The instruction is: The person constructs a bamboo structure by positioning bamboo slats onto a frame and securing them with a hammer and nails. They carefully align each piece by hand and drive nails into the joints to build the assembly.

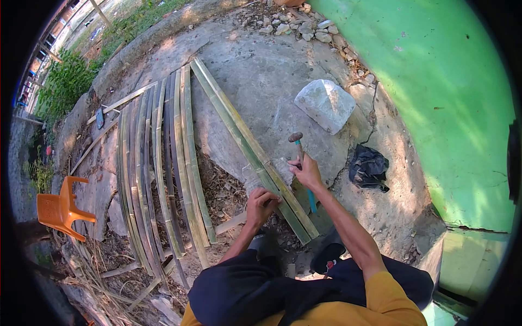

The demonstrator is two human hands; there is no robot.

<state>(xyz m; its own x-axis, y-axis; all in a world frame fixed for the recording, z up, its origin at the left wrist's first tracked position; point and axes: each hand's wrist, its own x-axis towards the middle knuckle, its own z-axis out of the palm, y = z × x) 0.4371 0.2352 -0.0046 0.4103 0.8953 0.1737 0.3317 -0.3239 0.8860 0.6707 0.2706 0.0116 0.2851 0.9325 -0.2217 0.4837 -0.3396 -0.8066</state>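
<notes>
My right hand (306,173) is wrapped round a hammer (295,137) with a teal handle, its head pointing up and away from me. Just left of it, my left hand (262,206) has its fingers bent together at the edge of a pair of long split bamboo strips (253,156). Whatever those fingers pinch, if anything, is too small or hidden to name. The two strips lie side by side, running from the far ground to near my feet. Farther left, several bamboo strips (179,157) lie in a row across thin crosspieces.
A pale stone block (325,106) and a black plastic bag (368,167) sit to the right on cracked concrete. A green wall (435,98) borders that side. An orange plastic chair (64,209) stands at left, and a phone (99,118) lies beyond the bamboo row.
</notes>
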